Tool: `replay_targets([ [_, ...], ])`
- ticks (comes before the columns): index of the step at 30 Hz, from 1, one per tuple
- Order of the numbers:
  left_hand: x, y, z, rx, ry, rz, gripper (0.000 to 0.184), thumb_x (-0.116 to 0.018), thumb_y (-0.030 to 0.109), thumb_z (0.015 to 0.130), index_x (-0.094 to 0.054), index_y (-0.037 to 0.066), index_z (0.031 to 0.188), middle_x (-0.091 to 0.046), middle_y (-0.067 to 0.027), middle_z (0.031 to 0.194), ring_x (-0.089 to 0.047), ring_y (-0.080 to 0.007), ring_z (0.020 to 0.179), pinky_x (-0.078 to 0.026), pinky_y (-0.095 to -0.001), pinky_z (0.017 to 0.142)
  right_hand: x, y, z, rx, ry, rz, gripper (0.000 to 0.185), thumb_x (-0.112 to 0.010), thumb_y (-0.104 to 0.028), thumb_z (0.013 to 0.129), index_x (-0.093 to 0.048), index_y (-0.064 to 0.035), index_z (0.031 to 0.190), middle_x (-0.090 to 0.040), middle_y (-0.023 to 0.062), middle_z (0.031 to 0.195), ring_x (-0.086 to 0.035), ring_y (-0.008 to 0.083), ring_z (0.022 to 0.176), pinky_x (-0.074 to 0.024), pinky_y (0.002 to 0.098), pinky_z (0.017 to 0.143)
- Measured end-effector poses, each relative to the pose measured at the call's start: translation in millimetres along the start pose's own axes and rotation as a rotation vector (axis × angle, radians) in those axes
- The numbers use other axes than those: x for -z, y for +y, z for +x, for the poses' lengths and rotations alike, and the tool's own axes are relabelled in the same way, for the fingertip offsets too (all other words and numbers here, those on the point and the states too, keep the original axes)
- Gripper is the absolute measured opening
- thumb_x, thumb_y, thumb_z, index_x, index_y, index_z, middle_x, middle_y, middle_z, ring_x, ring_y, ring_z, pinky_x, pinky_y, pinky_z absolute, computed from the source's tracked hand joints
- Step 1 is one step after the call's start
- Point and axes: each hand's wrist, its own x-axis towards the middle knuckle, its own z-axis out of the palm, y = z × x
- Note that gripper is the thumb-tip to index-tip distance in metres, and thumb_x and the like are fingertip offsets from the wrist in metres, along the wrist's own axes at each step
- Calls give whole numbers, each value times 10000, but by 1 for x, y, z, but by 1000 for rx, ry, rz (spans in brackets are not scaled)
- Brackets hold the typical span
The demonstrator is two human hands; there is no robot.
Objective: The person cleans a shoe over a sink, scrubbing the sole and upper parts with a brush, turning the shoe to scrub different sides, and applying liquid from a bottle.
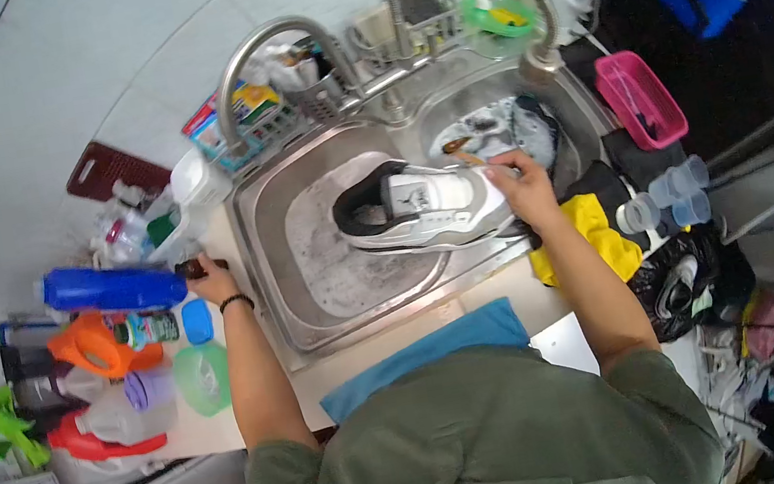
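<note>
A white and grey shoe with a black collar lies on its side across the divider of the double sink. At its toe is my right hand, fingers closed on a thin wooden handle that points into the right basin. On the counter left of the sink, my left hand has its fingers closed on a small dark brown object, beside the end of a blue bottle. Suds and a dark item lie in the right basin; the left basin holds greyish, foamy water.
Two curved faucets rise behind the sink. Orange and other bottles, a green bowl and a blue lid stand at left. A yellow cloth, clear cups and a pink basket are at right. A blue cloth lies in front.
</note>
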Motion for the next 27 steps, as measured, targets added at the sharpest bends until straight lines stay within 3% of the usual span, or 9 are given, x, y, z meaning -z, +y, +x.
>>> replay_targets([
  [2,-2,20,-14,-110,-151,-153,502,-715,236,900,-487,-55,1240,-608,-154,1116,-611,-244,971,-505,-365,854,-1,-1,0,35,-3,7,204,-749,-142,853,-675,-24,1003,-682,68,940,-600,126,872,-478,262,777],
  [4,10,82,-51,-200,-348,-244,516,-715,218,903,-469,-33,1282,-587,-139,1126,-604,-227,983,-509,-356,848,0,1,2,32,-5,-21,226,-757,-161,846,-677,-26,1009,-688,99,972,-620,162,917,-476,273,822],
  [7,19,160,-105,-316,-678,-451,525,-744,167,878,-486,11,1307,-573,-109,1128,-599,-199,995,-512,-337,840,-2,-6,0,8,-7,-5,228,-759,-174,843,-682,-29,1002,-690,101,980,-624,167,924,-474,272,828],
  [10,20,214,-142,-572,-893,-463,537,-793,106,806,-543,25,1274,-586,-109,1127,-603,-217,989,-508,-325,841,-1,-5,1,28,-9,-29,226,-759,-182,845,-685,-33,998,-692,96,983,-624,162,921,-474,268,823],
  [13,22,258,-161,-952,-903,-216,508,-800,62,746,-595,20,1210,-598,-106,1131,-612,-248,1004,-510,-350,871,-2,-12,-1,26,-19,-2,206,-752,-164,855,-682,-36,1000,-695,93,992,-623,151,918,-476,267,825],
  [16,10,271,-173,-909,-1017,-196,512,-793,40,692,-627,53,1176,-592,-132,1149,-599,-303,1045,-494,-372,902,-3,-19,-5,10,-23,55,191,-748,-145,859,-680,-34,999,-695,92,1001,-623,150,921,-478,270,833],
  [19,0,273,-178,-1122,-971,-97,529,-782,31,676,-635,92,1181,-597,-135,1149,-575,-327,1075,-471,-391,937,-3,-24,-6,14,-12,23,183,-746,-135,860,-678,-32,996,-693,93,1011,-622,153,923,-481,272,839],
  [27,-11,280,-191,-1299,-1011,43,555,-780,34,653,-646,114,1185,-607,-132,1098,-576,-338,1031,-479,-411,894,-3,-16,-4,40,-13,2,198,-748,-147,860,-672,-30,1001,-690,93,1003,-621,155,923,-483,272,830],
])
